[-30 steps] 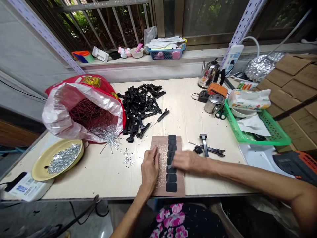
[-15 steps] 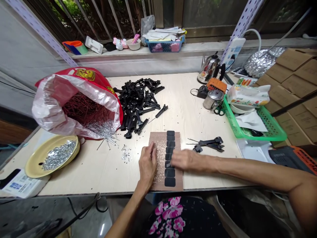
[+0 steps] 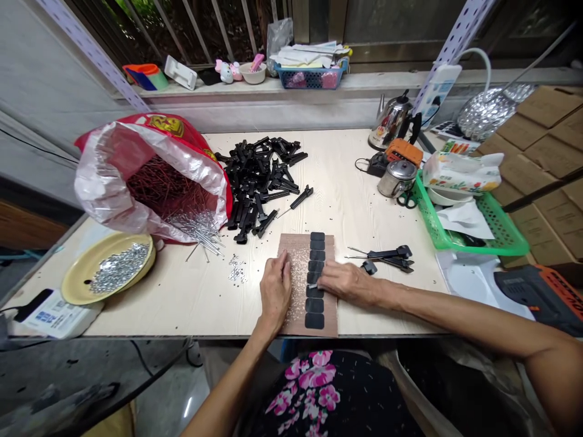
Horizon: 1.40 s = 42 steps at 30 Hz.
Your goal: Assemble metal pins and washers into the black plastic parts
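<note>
Along the left edge of the brown board [image 3: 298, 328], near the counter's [image 3: 182, 303] front, the left hand [image 3: 276, 291] rests, fingers together, not visibly gripping anything. Then it's a row of black pads [image 3: 314, 304], right hand [image 3: 348, 282] bunched by a pale sliver [image 3: 312, 286], can't tell if pinched. Further right, the black-handled pieces [image 3: 386, 254] lay crossed a second ago, now side by side. Probably doesn't affect the pad work.

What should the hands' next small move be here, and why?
Probably a gentle lift by the right hand at the black pads, with the left hand steadying the board. The right hand appears to touch one pad, where a pale bit shows, too small to identify; the left hand rests along the board's left side.
</note>
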### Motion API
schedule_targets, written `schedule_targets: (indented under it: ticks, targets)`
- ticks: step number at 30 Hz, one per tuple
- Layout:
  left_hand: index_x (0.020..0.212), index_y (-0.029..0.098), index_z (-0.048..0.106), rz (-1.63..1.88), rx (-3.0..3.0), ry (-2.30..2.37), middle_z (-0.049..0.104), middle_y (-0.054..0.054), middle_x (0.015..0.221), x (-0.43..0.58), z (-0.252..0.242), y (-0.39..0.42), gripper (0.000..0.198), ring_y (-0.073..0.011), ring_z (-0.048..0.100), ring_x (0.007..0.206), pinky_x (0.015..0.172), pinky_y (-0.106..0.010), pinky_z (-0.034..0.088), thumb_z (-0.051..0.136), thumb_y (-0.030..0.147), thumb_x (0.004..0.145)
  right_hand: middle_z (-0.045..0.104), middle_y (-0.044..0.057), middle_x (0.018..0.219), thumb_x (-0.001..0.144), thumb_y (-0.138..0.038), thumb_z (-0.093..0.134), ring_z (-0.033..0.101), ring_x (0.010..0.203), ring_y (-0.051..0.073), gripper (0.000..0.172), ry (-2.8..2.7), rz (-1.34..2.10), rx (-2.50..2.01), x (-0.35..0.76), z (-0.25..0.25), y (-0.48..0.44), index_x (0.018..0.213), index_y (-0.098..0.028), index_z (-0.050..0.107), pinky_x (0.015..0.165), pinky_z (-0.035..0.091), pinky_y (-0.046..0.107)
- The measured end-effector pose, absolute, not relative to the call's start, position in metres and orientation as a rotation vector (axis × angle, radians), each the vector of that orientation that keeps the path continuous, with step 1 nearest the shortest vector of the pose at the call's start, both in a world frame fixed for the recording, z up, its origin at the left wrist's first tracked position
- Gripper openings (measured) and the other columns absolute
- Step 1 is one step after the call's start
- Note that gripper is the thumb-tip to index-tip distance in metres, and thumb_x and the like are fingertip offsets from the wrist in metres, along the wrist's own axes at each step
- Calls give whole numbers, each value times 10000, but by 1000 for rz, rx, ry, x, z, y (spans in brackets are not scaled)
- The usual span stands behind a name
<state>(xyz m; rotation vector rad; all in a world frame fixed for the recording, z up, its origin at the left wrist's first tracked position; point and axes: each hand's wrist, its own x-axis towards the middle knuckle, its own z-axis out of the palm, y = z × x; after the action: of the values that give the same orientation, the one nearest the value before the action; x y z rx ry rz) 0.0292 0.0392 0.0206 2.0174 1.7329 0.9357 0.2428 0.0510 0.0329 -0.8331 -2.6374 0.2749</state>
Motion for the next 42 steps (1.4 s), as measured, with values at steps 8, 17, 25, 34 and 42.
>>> schedule_targets:
  ticks: [8, 17, 25, 34, 42]
  targets:
    - [1160, 186, 588, 1020, 1937, 1699, 587, -72, 933, 30, 27, 37, 314, -190, 589, 862, 778, -334, 484, 414, 283, 917, 569, 49, 789, 948, -172, 375, 499, 761, 150, 237, -2564, 389, -961, 239, 39, 26, 842, -141, 585, 609, 446, 258]
    - [1101, 196, 632, 980, 1795, 1470, 627, -56, 967, 39, 35, 23, 286, -161, 608, 868, 803, -311, 498, 451, 308, 910, 599, 32, 839, 934, -282, 443, 554, 725, 125, 208, -2220, 535, -1445, 243, 41, 32, 905, -181, 622, 631, 401, 227]
    - [1111, 228, 610, 740, 2249, 1374, 579, -55, 1010, 56, 41, 23, 265, -164, 605, 875, 757, -284, 501, 426, 245, 920, 586, 42, 903, 930, -235, 408, 559, 784, 132, 212, -2367, 302, -1510, 234, 40, 13, 1004, -189, 602, 617, 381, 216]
    - [983, 218, 639, 492, 2524, 1254, 604, -53, 866, 54, 38, 31, 260, -177, 577, 824, 720, -291, 474, 386, 257, 934, 633, 29, 925, 945, -322, 414, 590, 776, 138, 231, -2320, 242, -1673, 250, 43, -4, 964, -230, 625, 632, 377, 236]
    - [1310, 268, 451, 788, 2267, 1356, 543, -76, 1120, 54, 38, 32, 394, -185, 574, 967, 814, -321, 499, 430, 311, 920, 635, 45, 908, 948, -258, 391, 589, 811, 147, 246, -2183, 140, -1665, 301, 21, 18, 979, -189, 625, 675, 396, 247]
